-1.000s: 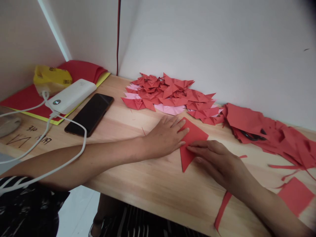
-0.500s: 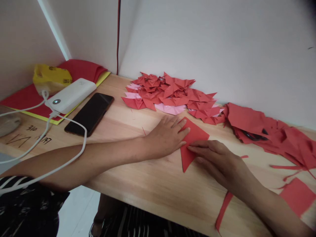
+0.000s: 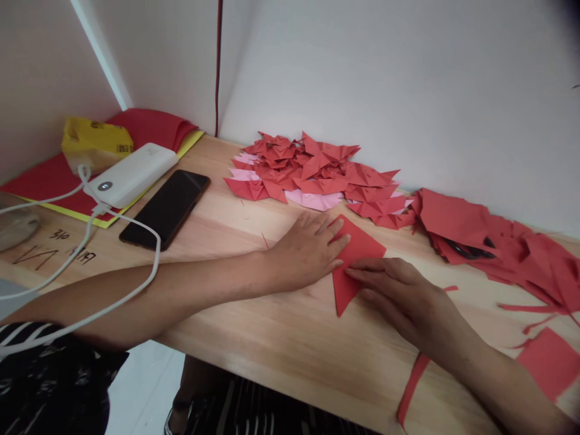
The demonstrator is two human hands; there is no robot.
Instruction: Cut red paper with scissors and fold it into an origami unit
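A folded piece of red paper lies on the wooden table between my hands, one pointed corner towards me. My left hand rests flat with its fingers spread, the fingertips over the paper's left edge. From the right, my right hand has its fingers stretched and pressed together, their tips on the paper's lower right part. Its lower fingers reach the paper's right edge and are partly hidden. Behind the paper lies a heap of folded red and pink paper shapes.
To the right are a pile of red paper with a dark object in it, thin strips and a red square. On the left lie a phone, a white power bank with cables, and a yellow bag.
Both hands keep their places on the red paper, and the paper keeps its shape. The whole view has shifted very slightly.
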